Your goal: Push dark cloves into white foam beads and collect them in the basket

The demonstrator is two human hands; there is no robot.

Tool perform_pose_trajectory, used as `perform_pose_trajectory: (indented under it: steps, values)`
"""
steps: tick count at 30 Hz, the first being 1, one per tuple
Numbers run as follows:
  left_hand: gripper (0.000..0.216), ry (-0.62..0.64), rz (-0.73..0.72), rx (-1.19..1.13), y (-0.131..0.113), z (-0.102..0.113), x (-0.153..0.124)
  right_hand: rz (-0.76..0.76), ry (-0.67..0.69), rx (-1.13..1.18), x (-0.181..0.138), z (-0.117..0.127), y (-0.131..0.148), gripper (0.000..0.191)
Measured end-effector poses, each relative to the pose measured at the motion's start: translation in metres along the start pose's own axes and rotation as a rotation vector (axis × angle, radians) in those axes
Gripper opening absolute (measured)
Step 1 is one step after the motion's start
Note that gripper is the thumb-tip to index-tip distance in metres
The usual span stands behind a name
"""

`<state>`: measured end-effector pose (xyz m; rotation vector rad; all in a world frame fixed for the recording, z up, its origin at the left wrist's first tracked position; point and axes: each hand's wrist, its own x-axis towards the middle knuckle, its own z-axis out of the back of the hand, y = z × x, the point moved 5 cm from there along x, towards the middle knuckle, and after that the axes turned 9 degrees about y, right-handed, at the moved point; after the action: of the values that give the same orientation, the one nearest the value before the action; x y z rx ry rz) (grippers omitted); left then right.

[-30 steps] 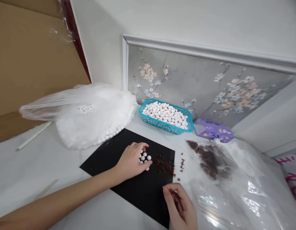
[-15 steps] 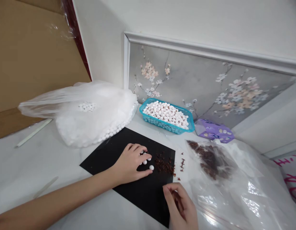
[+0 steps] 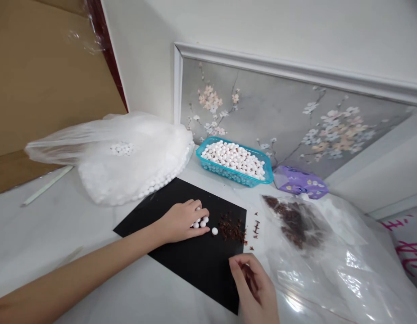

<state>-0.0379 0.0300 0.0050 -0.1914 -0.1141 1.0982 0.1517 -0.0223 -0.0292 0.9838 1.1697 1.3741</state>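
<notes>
On a black sheet (image 3: 198, 274), my left hand (image 3: 183, 220) is curled round several small white balls (image 3: 203, 223), with its fingers and thumb closed about them. One loose white ball (image 3: 214, 231) lies just right of the thumb. Further right is a scatter of small reddish-brown bits (image 3: 231, 228), some spilling off the sheet's edge. My right hand (image 3: 254, 285) hovers at the sheet's lower right edge. Its thumb and index finger are pinched together and the other fingers curl in; anything between the fingertips is too small to make out.
A blue basket (image 3: 228, 175) heaped with white balls stands behind the sheet. To the left is a white bag of balls (image 3: 137, 157); to the right, a clear bag of brown bits (image 3: 296, 225). A purple packet (image 3: 301, 182) rests against the flowered wall panel (image 3: 262, 108).
My left hand's spread fingers have drawn inward around the white balls, pulling slightly left. One ball now lies apart from the thumb. The right hand keeps its pinch, nearly still.
</notes>
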Motion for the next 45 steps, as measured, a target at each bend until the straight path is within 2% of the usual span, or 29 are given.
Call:
perform_pose_trajectory:
  steps: [13,25,36,45]
  values:
    - [0.032,0.021,-0.090,0.028,0.002,0.005,0.006,-0.019,0.020,0.000,0.001,-0.003,0.001,0.030]
    - [0.032,-0.027,0.004,-0.283,0.009,0.027,0.012,-0.008,0.029,-0.007,0.001,-0.003,0.002,0.028]
    - [0.030,-0.024,0.069,-0.422,0.016,0.017,0.011,-0.048,0.055,0.003,0.001,-0.003,0.001,0.027]
    - [0.038,-0.105,0.145,-0.780,0.032,0.013,0.018,-0.064,0.045,0.016,0.001,-0.003,0.001,0.027]
